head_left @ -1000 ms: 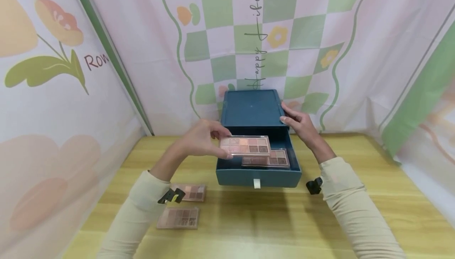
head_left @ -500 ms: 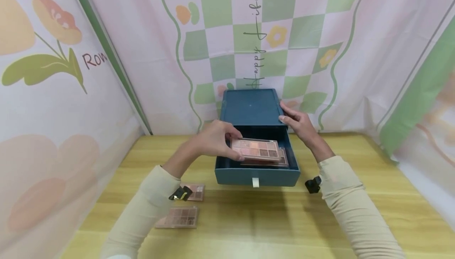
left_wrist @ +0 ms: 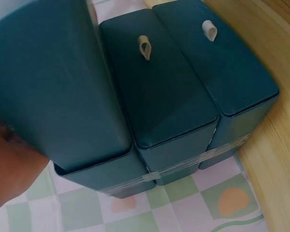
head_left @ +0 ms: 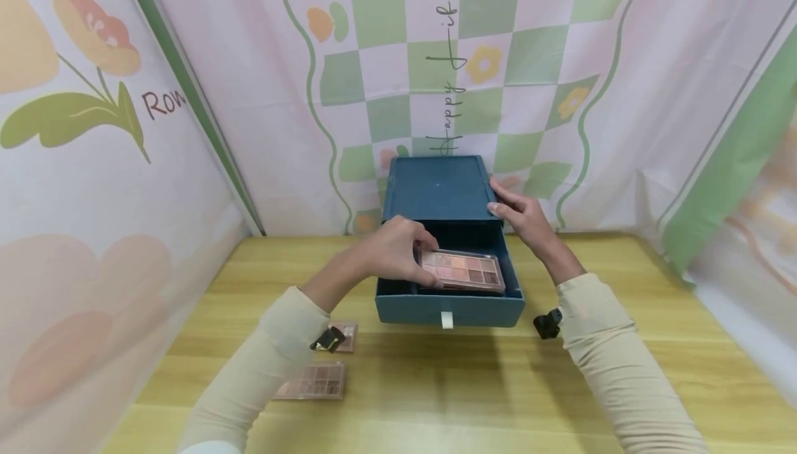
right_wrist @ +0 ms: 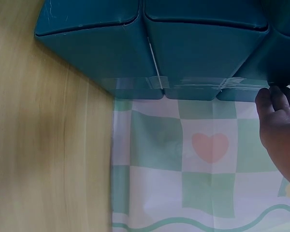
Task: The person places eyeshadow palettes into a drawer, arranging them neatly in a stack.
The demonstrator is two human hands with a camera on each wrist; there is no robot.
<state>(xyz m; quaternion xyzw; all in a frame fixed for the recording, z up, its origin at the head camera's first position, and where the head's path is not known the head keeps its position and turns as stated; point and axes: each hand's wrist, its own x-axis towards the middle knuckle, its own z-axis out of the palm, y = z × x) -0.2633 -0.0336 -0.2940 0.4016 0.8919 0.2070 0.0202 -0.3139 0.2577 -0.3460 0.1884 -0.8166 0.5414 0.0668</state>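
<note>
My left hand pinches the left end of an eyeshadow palette between thumb and fingers. The palette lies low inside the pulled-out top drawer of a dark teal drawer cabinet, on top of a second palette that is mostly covered. At the cabinet's upper right side, my right hand presses with extended fingers and thumb along the edge. In the left wrist view the drawer hides most of the left hand. Fingertips of the right hand touch the cabinet wall in the right wrist view.
Two more eyeshadow palettes, a nearer one and a farther one partly behind the left sleeve, lie on the wooden table. Clear tape binds the stacked drawer units. A patterned curtain hangs behind the cabinet.
My left hand has moved right and down with the palette, from above the drawer's left side down into it, over the other palette. The right hand stays at the cabinet's side.
</note>
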